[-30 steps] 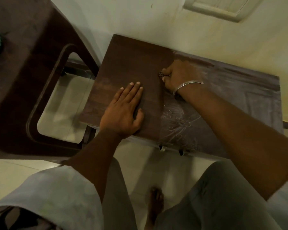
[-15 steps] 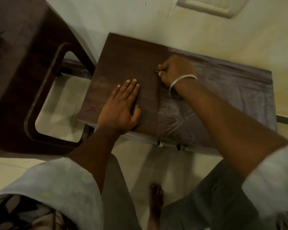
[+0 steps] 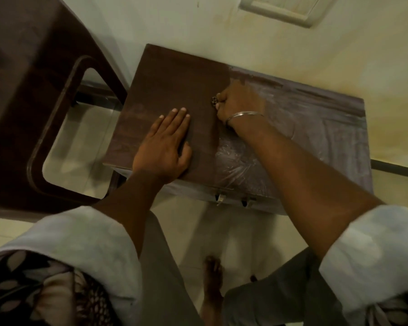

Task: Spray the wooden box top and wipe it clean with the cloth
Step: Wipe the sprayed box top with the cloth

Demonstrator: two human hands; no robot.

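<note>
- The wooden box top [image 3: 174, 90] is lying flat beside a dark chair [image 3: 33, 102], with its left half looking dark and clean and its right half [image 3: 316, 128] carrying a pale, streaky film.
- The left hand [image 3: 165, 147] is pressing flat and open on the clean half, holding nothing.
- The right hand [image 3: 238, 102] is curling closed at the boundary between the halves; only a small dark patterned scrap [image 3: 214, 100] is showing at the fingertips, likely the cloth, though I cannot tell for certain.
- The cloth is bunching into so small a wad that the strokes risk leaving streaks.
- The film risks being pushed back onto the clean half.
- The bangle [image 3: 243, 114] is riding low enough to risk scraping the wood.
</note>
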